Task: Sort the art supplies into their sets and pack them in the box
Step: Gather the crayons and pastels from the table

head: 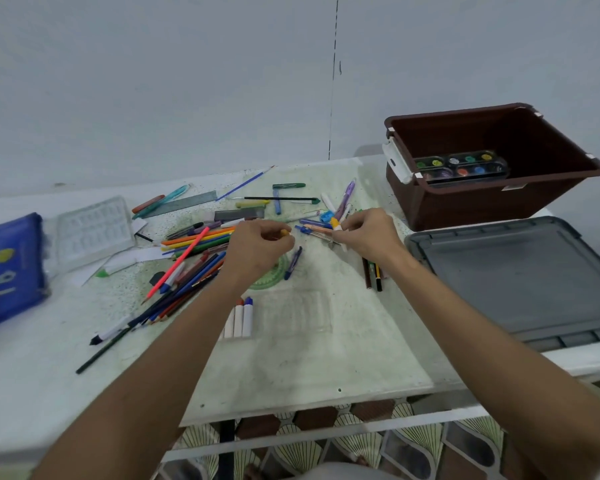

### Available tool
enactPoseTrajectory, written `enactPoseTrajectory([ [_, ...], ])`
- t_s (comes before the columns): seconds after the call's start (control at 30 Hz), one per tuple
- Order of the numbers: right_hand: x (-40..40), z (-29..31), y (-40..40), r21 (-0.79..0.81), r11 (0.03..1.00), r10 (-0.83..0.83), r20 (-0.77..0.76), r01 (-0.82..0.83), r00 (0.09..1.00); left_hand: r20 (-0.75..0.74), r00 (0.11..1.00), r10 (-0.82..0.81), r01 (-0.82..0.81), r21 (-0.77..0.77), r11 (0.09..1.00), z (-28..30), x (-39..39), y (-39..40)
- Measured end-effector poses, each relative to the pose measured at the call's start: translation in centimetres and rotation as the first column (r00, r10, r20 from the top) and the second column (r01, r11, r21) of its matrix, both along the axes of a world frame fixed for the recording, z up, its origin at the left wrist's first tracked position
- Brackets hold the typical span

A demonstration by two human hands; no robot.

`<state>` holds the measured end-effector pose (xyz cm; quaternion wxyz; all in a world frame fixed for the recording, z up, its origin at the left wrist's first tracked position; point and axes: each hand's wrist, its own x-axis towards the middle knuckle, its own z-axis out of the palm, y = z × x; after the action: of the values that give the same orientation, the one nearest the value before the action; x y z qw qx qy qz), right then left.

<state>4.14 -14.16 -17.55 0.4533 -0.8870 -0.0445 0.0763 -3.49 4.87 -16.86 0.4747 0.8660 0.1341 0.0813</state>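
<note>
Marker (336,226) with yellow-orange tip pinched in right hand (368,235), long axis upright. Matching small orange cap (284,232) pinched in left hand (257,244), just beside, leftward (likely recapping). Box (492,202) far right.

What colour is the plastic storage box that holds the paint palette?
The plastic storage box is dark brown with white latches, seen best in the head view.

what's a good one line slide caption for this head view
Left hand pinching a yellow cap, right hand gripping a marker, watercolour set already in the brown box.
</note>
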Motion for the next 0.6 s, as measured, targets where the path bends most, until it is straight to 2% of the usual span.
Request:
enactPoseTrajectory([
  [0.17, -3.8, 1.3, 2.1, 0.116, 0.989, 0.099, -0.017, -0.096, 0.995, 0.006, 1.000, 0.003, -0.002, -0.047, 0.999, 0.3, -2.5, 2.5],
  [0.3, -7.1, 1.3, 4.1, 0.167, 0.961, 0.232, -0.055, -0.220, 0.971, -0.079, 0.992, -0.101, 0.108, 0.092, 0.990, 0.8, -5.3, 3.8],
  [0.47, -10.0, 0.1, 5.6, 0.073, 0.949, 0.315, -0.135, -0.308, 0.940, -0.322, 0.937, -0.135, 0.157, 0.045, 0.987, 0.3, -8.3, 4.2],
  [0.6, -10.9, -0.8, 5.9, 0.038, 0.952, 0.306, -0.174, -0.304, 0.936, -0.355, 0.926, -0.129, 0.178, 0.109, 0.978, -0.3, -8.7, 3.8],
])
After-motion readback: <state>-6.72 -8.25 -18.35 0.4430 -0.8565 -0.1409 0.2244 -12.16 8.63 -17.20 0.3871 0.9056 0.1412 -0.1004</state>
